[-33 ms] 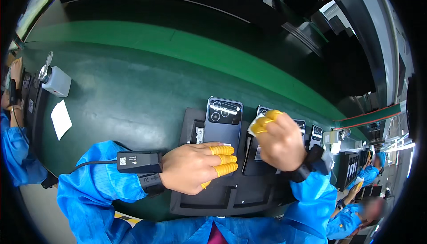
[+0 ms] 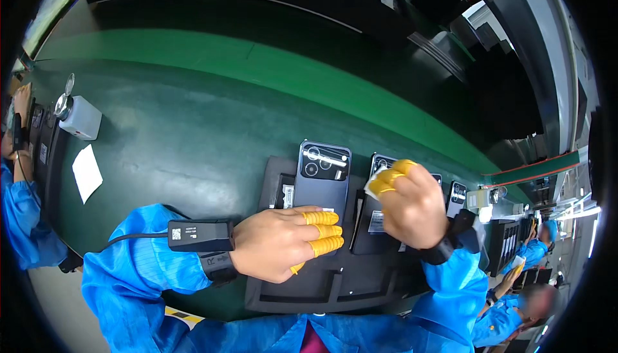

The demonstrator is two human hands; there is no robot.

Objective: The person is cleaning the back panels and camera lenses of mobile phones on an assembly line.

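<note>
My left hand (image 2: 277,243), yellow covers on its fingers, lies with stretched fingers over the lower part of a dark blue-grey smartphone (image 2: 320,189). The phone's camera end points away from me. My right hand (image 2: 415,211), also in yellow finger covers, pinches a folded white wipe (image 2: 373,187) over the upper part of a second smartphone (image 2: 370,243). That phone carries a white label and is partly hidden by the hand. Both phones rest at a black compartment tray (image 2: 290,303). Another smartphone (image 2: 458,194) shows beyond my right wrist.
At the left on the green bench (image 2: 180,134) stand a white bottle (image 2: 84,119) with a metal lid and a white sheet (image 2: 87,174). A co-worker's hand (image 2: 22,101) is at the far left, above black trays. More people in blue (image 2: 505,317) sit at the right.
My right hand has shifted slightly to the right with the wipe, uncovering more of the second phone's label. My left hand stays on the first phone.
</note>
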